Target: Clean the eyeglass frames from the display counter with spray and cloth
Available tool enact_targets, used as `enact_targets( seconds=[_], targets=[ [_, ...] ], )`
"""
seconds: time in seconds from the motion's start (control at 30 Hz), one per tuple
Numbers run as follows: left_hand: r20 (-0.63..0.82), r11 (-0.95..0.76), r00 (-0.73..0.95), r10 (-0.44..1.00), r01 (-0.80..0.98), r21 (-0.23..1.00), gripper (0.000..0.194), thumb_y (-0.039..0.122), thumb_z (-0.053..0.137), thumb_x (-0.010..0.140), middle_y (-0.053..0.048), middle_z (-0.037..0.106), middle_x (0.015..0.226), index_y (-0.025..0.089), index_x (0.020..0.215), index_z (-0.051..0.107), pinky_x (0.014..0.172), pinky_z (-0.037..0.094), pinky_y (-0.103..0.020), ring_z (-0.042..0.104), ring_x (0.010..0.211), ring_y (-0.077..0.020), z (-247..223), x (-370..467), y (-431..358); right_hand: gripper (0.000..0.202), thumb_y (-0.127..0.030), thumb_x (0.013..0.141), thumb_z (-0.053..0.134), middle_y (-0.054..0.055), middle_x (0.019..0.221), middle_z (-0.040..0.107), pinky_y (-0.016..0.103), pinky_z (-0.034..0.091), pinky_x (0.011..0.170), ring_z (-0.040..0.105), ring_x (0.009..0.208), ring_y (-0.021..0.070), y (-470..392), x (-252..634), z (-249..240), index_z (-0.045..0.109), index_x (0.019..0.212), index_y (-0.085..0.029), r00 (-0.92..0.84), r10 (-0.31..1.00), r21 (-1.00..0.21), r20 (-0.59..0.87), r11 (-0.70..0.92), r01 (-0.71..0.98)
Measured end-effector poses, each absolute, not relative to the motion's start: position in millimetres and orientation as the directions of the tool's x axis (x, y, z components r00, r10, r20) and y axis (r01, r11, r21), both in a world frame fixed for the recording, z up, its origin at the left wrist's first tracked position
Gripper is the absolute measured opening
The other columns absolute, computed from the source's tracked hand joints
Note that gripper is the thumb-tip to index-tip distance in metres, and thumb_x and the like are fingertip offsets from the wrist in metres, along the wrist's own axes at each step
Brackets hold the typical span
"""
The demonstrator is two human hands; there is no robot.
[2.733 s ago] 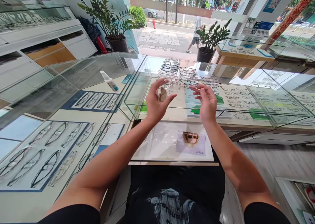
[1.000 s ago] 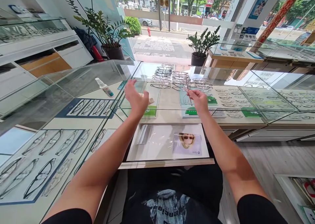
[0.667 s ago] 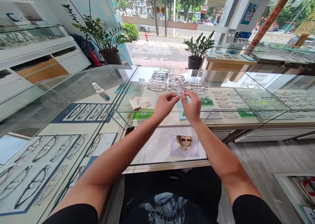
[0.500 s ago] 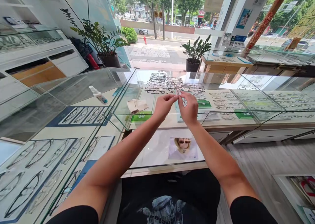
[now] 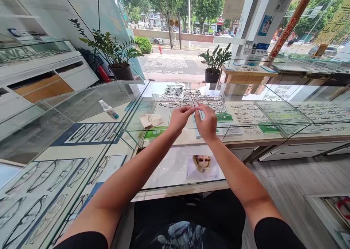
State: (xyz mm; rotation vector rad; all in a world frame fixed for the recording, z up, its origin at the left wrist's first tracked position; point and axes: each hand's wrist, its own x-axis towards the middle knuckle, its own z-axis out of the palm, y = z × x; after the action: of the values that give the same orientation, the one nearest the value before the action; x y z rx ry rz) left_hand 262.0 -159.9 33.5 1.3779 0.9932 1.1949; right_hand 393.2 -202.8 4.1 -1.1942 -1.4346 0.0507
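My left hand (image 5: 179,119) and my right hand (image 5: 207,122) meet above the glass counter, fingertips pinched close together. Between them is a thin-framed pair of eyeglasses (image 5: 194,100); its slim arms stick up past my fingers, and most of the frame is hidden behind them. Both hands are closed on it. Just beyond, rows of eyeglasses (image 5: 171,95) lie on the counter. Left of my hands a crumpled beige cloth (image 5: 151,121) rests on the glass, and farther left stands a white spray bottle (image 5: 108,109).
Glass display cases (image 5: 153,186) surround me in front and on the left, with trays of spectacles (image 5: 45,176) inside. A picture card (image 5: 202,167) lies near the front edge. Potted plants (image 5: 214,61) stand beyond the counter. On the right, a low shelf (image 5: 328,212) sits by the floor.
The view has tilted and shifted slightly. My hands stay together on the eyeglasses, whose arms now point up at a slightly different angle. The cloth and bottle have stayed put.
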Motion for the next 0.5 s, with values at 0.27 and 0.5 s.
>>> enact_targets(
  seconds=[0.27, 0.5],
  targets=[
    [0.261, -0.275, 0.120, 0.958, 0.117, 0.954, 0.033, 0.052, 0.082, 0.075, 0.005, 0.039, 0.059, 0.019, 0.080, 0.076, 0.060, 0.027, -0.029, 0.033, 0.058, -0.0118, 32, 250, -145, 0.029, -0.041, 0.102, 0.052, 0.011, 0.126, 0.082, 0.045, 0.057, 0.107, 0.074, 0.120, 0.0297, -174, 470, 11, 0.073, 0.116, -0.026, 0.506, 0.694, -0.815, 0.513, 0.209, 0.541],
    [0.300, -0.353, 0.208, 0.931, 0.303, 0.885, 0.026, 0.046, 0.076, 0.079, 0.003, 0.047, 0.061, 0.020, 0.077, 0.075, 0.061, 0.030, -0.031, 0.040, 0.059, -0.0144, 51, 237, -131, 0.056, -0.035, 0.103, 0.051, 0.025, 0.163, 0.062, 0.053, 0.043, 0.126, 0.049, 0.154, 0.0415, -160, 611, -21, 0.063, 0.152, -0.010, 0.604, 0.788, -0.458, 0.119, -0.496, 0.738]
  ],
)
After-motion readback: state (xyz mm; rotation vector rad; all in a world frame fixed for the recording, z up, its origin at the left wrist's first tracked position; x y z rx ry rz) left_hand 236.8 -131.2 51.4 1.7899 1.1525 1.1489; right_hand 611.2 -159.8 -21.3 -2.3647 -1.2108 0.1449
